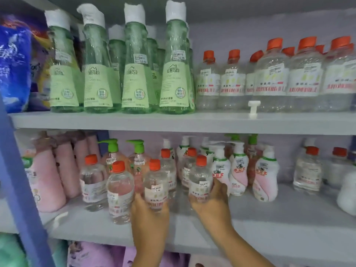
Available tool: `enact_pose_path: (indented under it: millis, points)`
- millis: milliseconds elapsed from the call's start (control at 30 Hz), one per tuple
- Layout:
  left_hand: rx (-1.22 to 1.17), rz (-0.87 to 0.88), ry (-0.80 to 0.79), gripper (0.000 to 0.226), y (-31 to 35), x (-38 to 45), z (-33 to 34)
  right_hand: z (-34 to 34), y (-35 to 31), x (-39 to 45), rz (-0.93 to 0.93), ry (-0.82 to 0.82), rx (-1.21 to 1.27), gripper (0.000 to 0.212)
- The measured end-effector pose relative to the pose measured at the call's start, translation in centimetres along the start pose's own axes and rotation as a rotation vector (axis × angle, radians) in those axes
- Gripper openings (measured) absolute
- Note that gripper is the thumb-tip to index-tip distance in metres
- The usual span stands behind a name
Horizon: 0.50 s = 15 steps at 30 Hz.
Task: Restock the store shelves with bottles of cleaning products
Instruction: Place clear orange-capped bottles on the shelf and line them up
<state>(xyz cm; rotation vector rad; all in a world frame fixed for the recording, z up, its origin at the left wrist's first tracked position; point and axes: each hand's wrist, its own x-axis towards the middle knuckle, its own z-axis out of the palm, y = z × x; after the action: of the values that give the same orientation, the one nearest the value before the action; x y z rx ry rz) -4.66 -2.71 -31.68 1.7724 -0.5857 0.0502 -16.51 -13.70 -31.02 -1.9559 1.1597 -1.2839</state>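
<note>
Each of your hands, left hand (149, 212) and right hand (211, 201), clasps a clear red-capped bottle on the middle shelf (289, 218); next, settle both upright, then let go.

Head camera faces stocked shelves (173, 122) closely, level.

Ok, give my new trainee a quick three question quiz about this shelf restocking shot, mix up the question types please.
1. True or false: each hand holds a clear bottle with an orange cap.
2. Which shelf carries the tall green bottles? A upper B middle
3. Fill in: the pump bottles behind the left hand have ___ pump heads.

Key:
1. True: left-hand bottle, right hand on right-hand bottle.
2. A, the upper shelf.
3. Green, on the pump bottles.
</note>
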Motion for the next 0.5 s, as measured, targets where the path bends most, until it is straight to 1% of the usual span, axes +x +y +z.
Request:
enact_pose_path:
  millis: [67, 133, 233, 300, 400, 500]
  points:
    - [0.015, 0.017, -0.049, 0.072, -0.5, 0.5, -0.3, -0.7, -0.1, 0.0, 0.053, -0.066, 0.009, 0.082]
    - [-0.031, 0.025, -0.126, 0.075, -1.0, 0.7, -0.7, -1.7, -0.4, -0.4, 0.112, -0.150, 0.043, 0.076]
    - [-0.178, 0.058, -0.259, 0.085, -0.6, 0.9, -1.2, -3.5, -0.9, -1.1, 0.120, -0.255, 0.196, 0.081]
    - [-0.163, 0.112, -0.300, 0.095, 0.2, 1.1, -1.2, -4.4, -1.6, -1.3, 0.111, -0.352, 0.277, 0.077]
    - [-0.060, 0.149, -0.272, 0.088, 1.2, 0.9, -1.2, -4.9, -2.2, -1.1, 0.111, -0.346, 0.260, 0.064]
    - [-0.066, 0.114, -0.288, 0.082, 1.8, -0.2, -1.8, -5.9, -2.1, -1.8, 0.111, -0.325, 0.221, 0.055]
